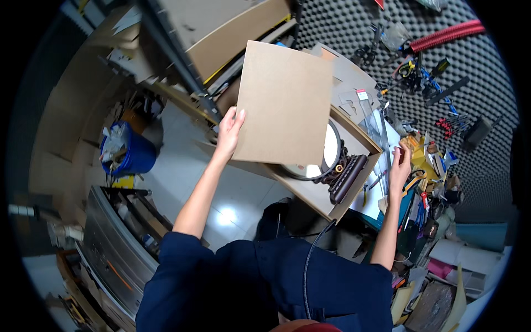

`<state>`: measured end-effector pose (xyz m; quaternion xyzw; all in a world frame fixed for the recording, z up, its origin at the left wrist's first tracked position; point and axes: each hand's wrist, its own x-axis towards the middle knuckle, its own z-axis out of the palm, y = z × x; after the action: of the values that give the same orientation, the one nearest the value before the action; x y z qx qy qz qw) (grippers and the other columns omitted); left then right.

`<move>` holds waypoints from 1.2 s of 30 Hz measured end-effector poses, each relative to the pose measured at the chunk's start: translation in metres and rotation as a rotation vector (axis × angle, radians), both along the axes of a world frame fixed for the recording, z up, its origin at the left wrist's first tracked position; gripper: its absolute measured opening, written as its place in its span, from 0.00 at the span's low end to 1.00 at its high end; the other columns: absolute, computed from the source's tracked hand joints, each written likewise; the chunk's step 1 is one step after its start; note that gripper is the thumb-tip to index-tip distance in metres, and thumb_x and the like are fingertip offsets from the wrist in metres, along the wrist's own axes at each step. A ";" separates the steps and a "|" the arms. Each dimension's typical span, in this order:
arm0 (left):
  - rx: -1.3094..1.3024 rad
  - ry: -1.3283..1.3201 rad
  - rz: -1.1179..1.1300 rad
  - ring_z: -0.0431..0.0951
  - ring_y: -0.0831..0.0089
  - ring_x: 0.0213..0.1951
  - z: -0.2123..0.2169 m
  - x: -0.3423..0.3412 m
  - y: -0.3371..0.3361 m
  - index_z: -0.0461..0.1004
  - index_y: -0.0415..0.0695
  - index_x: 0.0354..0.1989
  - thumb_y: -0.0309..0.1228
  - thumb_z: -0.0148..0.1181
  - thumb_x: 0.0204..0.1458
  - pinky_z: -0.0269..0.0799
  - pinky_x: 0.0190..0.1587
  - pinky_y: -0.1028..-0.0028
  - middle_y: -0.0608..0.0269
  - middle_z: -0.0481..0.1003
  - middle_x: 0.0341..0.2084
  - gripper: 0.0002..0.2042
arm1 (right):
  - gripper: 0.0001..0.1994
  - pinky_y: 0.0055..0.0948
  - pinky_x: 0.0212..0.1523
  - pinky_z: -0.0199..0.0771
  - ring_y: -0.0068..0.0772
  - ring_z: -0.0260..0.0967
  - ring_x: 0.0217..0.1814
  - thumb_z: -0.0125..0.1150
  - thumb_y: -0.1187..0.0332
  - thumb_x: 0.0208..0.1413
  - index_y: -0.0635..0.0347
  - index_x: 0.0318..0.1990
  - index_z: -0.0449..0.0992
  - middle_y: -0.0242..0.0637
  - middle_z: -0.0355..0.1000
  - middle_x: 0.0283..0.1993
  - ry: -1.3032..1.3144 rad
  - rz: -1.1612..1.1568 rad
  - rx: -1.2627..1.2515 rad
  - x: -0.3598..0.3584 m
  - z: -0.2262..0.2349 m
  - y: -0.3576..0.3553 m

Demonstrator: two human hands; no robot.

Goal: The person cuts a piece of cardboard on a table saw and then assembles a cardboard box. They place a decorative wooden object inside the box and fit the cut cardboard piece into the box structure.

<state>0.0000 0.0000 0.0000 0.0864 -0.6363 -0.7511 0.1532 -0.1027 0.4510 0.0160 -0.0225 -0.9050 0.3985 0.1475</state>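
Plainly, the brown board (285,102) sits between left hand (228,133), gripping its edge, and loosely curled right hand (400,169)

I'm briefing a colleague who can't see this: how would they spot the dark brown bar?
Find the big tan board in the left hand; an open cardboard box shows from behind its lower right. Inside, near the wall on the right hand's side, lies the dark brown bar. It is long and straight, unlike the round, dark-rimmed disc nearby.
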 end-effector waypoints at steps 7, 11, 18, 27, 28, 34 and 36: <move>0.192 0.093 0.148 0.65 0.89 0.34 0.011 0.249 -0.032 0.68 0.44 0.40 0.36 0.49 0.64 0.63 0.41 0.84 0.77 0.70 0.32 0.09 | 0.25 0.28 0.56 0.66 0.28 0.67 0.55 0.47 0.56 0.66 0.65 0.63 0.61 0.41 0.69 0.55 -0.321 0.966 -0.628 0.169 0.063 -0.171; 0.185 0.043 0.322 0.67 0.90 0.34 0.037 0.395 -0.043 0.68 0.43 0.41 0.37 0.49 0.64 0.64 0.39 0.85 0.76 0.71 0.32 0.10 | 0.23 0.28 0.65 0.53 0.25 0.59 0.64 0.52 0.66 0.64 0.63 0.64 0.59 0.36 0.66 0.61 -0.567 1.067 -0.770 0.266 0.062 -0.258; 0.045 -0.020 0.827 0.65 0.91 0.29 0.039 0.605 -0.002 0.69 0.42 0.39 0.40 0.51 0.63 0.62 0.32 0.85 0.78 0.68 0.27 0.12 | 0.22 0.22 0.55 0.64 0.20 0.65 0.57 0.55 0.66 0.62 0.58 0.63 0.63 0.31 0.70 0.57 -1.031 1.403 -0.664 0.392 0.050 -0.359; 0.241 -0.114 1.546 0.67 0.89 0.34 -0.001 0.739 0.150 0.70 0.41 0.41 0.38 0.51 0.63 0.65 0.37 0.83 0.76 0.69 0.30 0.12 | 0.08 0.15 0.24 0.59 0.12 0.65 0.29 0.55 0.64 0.62 0.56 0.44 0.69 0.22 0.70 0.33 -1.513 1.680 -0.218 0.555 -0.002 -0.412; 0.254 -0.151 1.585 0.69 0.88 0.36 0.018 0.742 0.160 0.70 0.40 0.42 0.39 0.51 0.63 0.66 0.40 0.82 0.74 0.71 0.32 0.13 | 0.08 0.16 0.27 0.61 0.12 0.66 0.31 0.55 0.64 0.62 0.55 0.44 0.69 0.23 0.71 0.33 -1.566 1.755 -0.168 0.560 -0.025 -0.420; 0.251 -0.299 1.494 0.71 0.84 0.38 -0.040 0.839 0.176 0.70 0.40 0.51 0.41 0.50 0.63 0.68 0.41 0.80 0.72 0.74 0.36 0.17 | 0.14 0.23 0.38 0.69 0.22 0.67 0.40 0.51 0.62 0.64 0.62 0.50 0.68 0.32 0.71 0.42 -1.692 1.627 -0.188 0.668 -0.072 -0.433; 0.352 -0.468 1.512 0.72 0.83 0.39 -0.042 0.874 0.164 0.70 0.43 0.52 0.41 0.50 0.63 0.68 0.42 0.79 0.71 0.74 0.37 0.17 | 0.16 0.27 0.45 0.70 0.28 0.68 0.44 0.49 0.61 0.65 0.65 0.51 0.67 0.35 0.71 0.44 -1.625 1.551 -0.211 0.697 -0.096 -0.445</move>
<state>0.8739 0.1641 -0.0422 0.6709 -0.2940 -0.4958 0.4666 0.5944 0.0063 -0.0804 0.2807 -0.4637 0.3241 -0.7753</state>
